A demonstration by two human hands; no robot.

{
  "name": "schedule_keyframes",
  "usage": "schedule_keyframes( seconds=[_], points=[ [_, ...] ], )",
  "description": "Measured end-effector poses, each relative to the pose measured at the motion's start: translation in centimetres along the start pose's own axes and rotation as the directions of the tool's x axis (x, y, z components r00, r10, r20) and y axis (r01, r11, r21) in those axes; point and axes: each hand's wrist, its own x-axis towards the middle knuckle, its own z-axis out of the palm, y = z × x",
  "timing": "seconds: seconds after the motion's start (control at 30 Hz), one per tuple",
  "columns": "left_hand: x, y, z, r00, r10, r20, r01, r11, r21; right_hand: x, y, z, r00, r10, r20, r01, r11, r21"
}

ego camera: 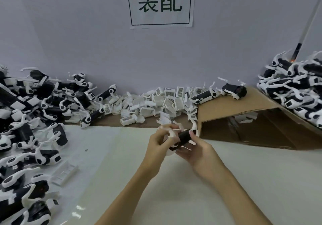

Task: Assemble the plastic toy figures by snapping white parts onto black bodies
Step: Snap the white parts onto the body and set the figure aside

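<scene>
While both hands meet | black body [183, 137] spans left grip [161, 142] and right grip [196, 152], each holding it

1. A paper sign [159, 3] with two large dark characters hangs on the pale wall [69, 32].
2. A brown cardboard sheet [244, 106] lies folded at the right, over the white tabletop [122, 172].

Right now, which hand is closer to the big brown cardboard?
Right. The right hand sits just beside the cardboard front edge, gripping the black body. The left hand is farther away.
</scene>
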Motion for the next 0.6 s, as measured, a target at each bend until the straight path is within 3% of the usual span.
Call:
schedule_keyframes(
  seconds=[0.13,0.23,0.33,0.43,0.6],
  points=[
    [0.0,-1.1,-1.8,0.996,-0.083,0.037,0.090,0.970,-0.224,0.0,-0.9,-0.2,1.000,0.004,-0.020,-0.005,0.999,-0.039],
    [0.0,-1.2,-3.2,0.985,-0.160,-0.057,0.149,0.976,-0.161,0.4,-0.6,0.4,0.996,-0.066,-0.067,0.065,0.998,-0.024],
    [0.1,-1.1,-3.3,0.945,-0.310,-0.107,0.282,0.935,-0.213,0.7,0.0,0.6,0.986,-0.123,-0.114,0.122,0.992,-0.015],
    [-0.2,-1.1,-3.2,0.932,-0.360,-0.048,0.348,0.923,-0.163,0.6,-0.2,0.3,0.981,-0.140,-0.137,0.130,0.989,-0.075],
    [-0.4,-1.1,-3.3,0.948,-0.315,0.037,0.316,0.931,-0.182,0.0,-0.4,0.1,0.973,-0.165,-0.163,0.104,0.938,-0.330]
  ],
)
